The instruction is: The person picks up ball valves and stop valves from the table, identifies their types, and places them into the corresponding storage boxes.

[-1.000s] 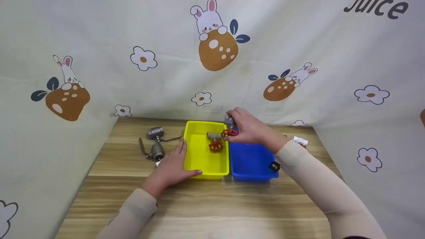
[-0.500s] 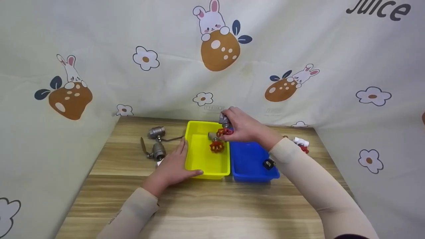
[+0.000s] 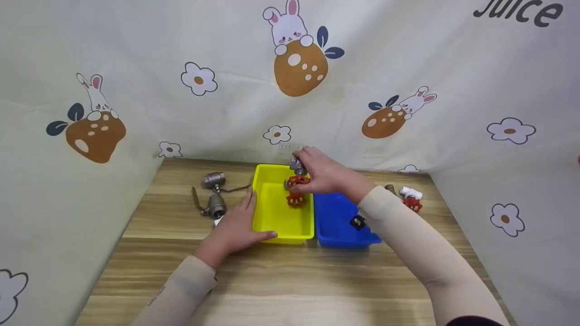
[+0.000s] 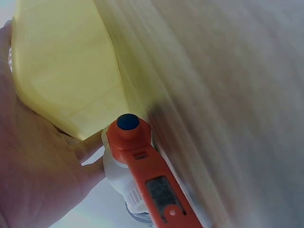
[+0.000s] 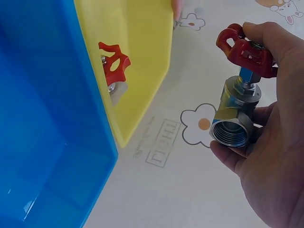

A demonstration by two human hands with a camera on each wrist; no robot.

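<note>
Our right hand [image 3: 322, 173] grips a red-wheeled valve [image 5: 241, 93] — part-hiding a second valve [image 3: 296, 201]; our left hand [image 3: 236, 228], fingers straight, touches the yellow bin [image 3: 272, 222].

On the patterned sheet [image 3: 398, 50] before me I can read "Juice" [image 3: 518, 12], upper right of the head view. My right wrist view's lower centre shows a boxed word [image 5: 163, 142], apparently "LIGHT"; my left sleeve's lettering [image 3: 157, 295] is too small.
</note>
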